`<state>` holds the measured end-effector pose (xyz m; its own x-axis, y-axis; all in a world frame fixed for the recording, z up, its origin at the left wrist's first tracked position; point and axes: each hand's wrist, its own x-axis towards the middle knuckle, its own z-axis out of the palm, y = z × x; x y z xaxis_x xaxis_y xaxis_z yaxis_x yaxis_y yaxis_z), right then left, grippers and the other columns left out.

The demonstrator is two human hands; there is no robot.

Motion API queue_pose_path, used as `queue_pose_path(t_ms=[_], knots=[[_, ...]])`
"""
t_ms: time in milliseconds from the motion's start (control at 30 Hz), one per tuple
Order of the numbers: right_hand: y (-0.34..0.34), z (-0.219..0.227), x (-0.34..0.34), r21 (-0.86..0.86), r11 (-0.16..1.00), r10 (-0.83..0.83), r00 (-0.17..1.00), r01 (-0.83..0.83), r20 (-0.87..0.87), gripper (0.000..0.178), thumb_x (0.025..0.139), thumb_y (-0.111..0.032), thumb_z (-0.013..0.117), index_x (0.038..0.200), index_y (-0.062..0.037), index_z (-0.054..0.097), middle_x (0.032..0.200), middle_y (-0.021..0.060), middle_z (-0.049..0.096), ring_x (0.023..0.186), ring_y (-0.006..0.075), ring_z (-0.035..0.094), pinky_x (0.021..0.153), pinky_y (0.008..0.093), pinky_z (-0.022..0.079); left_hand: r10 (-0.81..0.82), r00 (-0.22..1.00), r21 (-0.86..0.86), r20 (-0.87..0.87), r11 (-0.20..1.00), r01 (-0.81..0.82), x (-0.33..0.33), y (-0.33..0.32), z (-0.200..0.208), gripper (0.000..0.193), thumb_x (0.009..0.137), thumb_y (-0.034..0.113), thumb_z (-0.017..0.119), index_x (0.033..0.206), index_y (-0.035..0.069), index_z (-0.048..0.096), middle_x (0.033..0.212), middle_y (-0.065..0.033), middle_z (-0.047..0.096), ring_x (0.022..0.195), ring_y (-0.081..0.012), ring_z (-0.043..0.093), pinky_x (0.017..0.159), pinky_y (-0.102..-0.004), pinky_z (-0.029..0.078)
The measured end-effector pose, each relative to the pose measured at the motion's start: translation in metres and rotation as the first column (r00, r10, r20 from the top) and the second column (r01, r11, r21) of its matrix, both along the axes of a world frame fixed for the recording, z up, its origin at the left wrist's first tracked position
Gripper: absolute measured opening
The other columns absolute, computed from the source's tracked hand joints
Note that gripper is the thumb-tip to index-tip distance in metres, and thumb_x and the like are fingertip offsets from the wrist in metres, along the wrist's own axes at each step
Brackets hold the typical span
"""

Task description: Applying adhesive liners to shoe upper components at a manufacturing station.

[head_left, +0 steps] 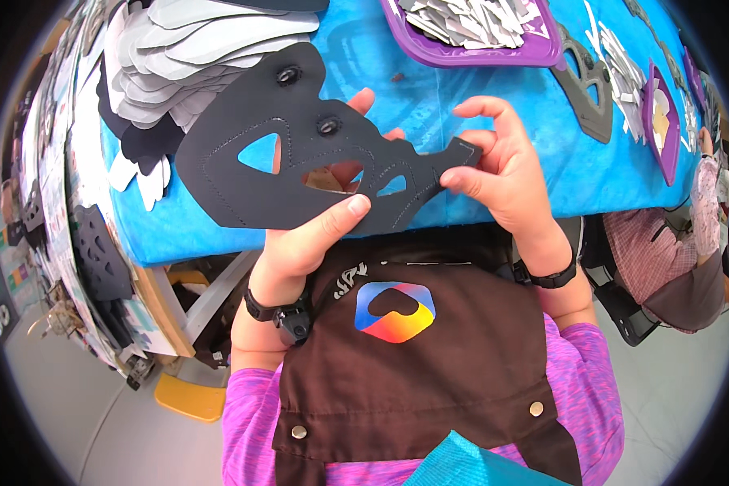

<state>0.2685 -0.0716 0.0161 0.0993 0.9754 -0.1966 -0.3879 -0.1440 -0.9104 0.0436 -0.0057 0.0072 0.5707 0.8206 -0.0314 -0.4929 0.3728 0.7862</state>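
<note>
A dark grey, flat cut-out panel [300, 142], perhaps a shoe-upper piece, is held up in front of me. It has several openings, dotted stitch-like lines and two raised black oval spots. My left hand [306, 236] grips its lower edge, thumb on the face and fingers behind, partly seen through an opening. At the narrow right end, my right hand [506, 174] pinches the tip between thumb and fingers, with the index finger raised and curved. A blue-covered table [356, 89] lies beneath the panel.
Grey and white cut pieces [194, 57] are stacked at the far left. A purple tray [478, 57] holds pale strips at the back. Another dark panel [587, 89], loose strips [620, 65] and a smaller purple tray [660, 154] lie rightward. A person [664, 259] sits at the right.
</note>
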Motion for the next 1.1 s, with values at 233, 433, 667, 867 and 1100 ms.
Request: queue_pose_path(t_ms=[233, 433, 667, 867, 1100], knots=[[-0.001, -0.007, 0.000, 0.121, 0.992, -0.107, 0.804, 0.044, 0.584, 0.031, 0.085, -0.005, 0.082, 0.112, -0.0047, 0.066, 0.098, 0.0015, 0.070, 0.082, 0.0060, 0.064, 0.068, 0.0222, 0.050, 0.278, 0.802, 0.475, -0.528, 0.880, 0.008, -0.010, 0.010, 0.004, 0.028, 0.087, 0.001, 0.078, 0.113, -0.003, 0.069, 0.099, -0.0065, 0.073, 0.087, -0.0144, 0.069, 0.075, -0.0281, 0.055], [-0.001, -0.014, 0.001, 0.255, 0.967, -0.194, 0.599, -0.017, 0.777, 0.021, 0.083, 0.001, 0.079, 0.102, -0.0044, 0.070, 0.090, 0.0041, 0.070, 0.075, 0.0114, 0.063, 0.060, 0.0247, 0.048, 0.412, 0.624, 0.614, -0.664, 0.777, 0.140, -0.010, 0.010, -0.007, 0.018, 0.084, 0.002, 0.081, 0.100, -0.002, 0.074, 0.091, -0.0029, 0.072, 0.081, -0.0103, 0.065, 0.075, -0.0262, 0.052], [0.001, -0.015, 0.001, 0.253, 0.967, -0.207, 0.566, -0.003, 0.798, 0.018, 0.081, 0.004, 0.077, 0.096, -0.0049, 0.072, 0.084, 0.0039, 0.070, 0.070, 0.0138, 0.061, 0.056, 0.0259, 0.046, 0.389, 0.547, 0.583, -0.741, 0.778, 0.235, -0.012, 0.012, -0.010, 0.020, 0.085, 0.002, 0.082, 0.103, -0.003, 0.074, 0.089, -0.0019, 0.071, 0.079, -0.0094, 0.063, 0.073, -0.0258, 0.051], [0.004, -0.015, -0.001, 0.219, 0.975, -0.205, 0.587, 0.048, 0.783, 0.015, 0.084, 0.003, 0.077, 0.096, -0.0043, 0.072, 0.085, 0.0029, 0.069, 0.070, 0.0112, 0.060, 0.054, 0.0237, 0.044, 0.510, 0.553, 0.680, -0.658, 0.719, 0.146, -0.004, 0.010, -0.017, 0.017, 0.080, 0.014, 0.085, 0.075, 0.003, 0.073, 0.066, -0.0049, 0.064, 0.059, -0.0205, 0.060, 0.058, -0.0336, 0.046], [0.006, -0.014, -0.003, 0.180, 0.981, -0.185, 0.586, 0.067, 0.789, 0.014, 0.084, 0.002, 0.077, 0.096, -0.0048, 0.073, 0.085, 0.0033, 0.070, 0.070, 0.0111, 0.060, 0.054, 0.0236, 0.045, 0.568, 0.532, 0.745, -0.628, 0.637, 0.199, -0.003, 0.012, -0.018, 0.016, 0.079, 0.013, 0.085, 0.073, 0.005, 0.073, 0.065, -0.0046, 0.064, 0.056, -0.0209, 0.059, 0.056, -0.0334, 0.046]])
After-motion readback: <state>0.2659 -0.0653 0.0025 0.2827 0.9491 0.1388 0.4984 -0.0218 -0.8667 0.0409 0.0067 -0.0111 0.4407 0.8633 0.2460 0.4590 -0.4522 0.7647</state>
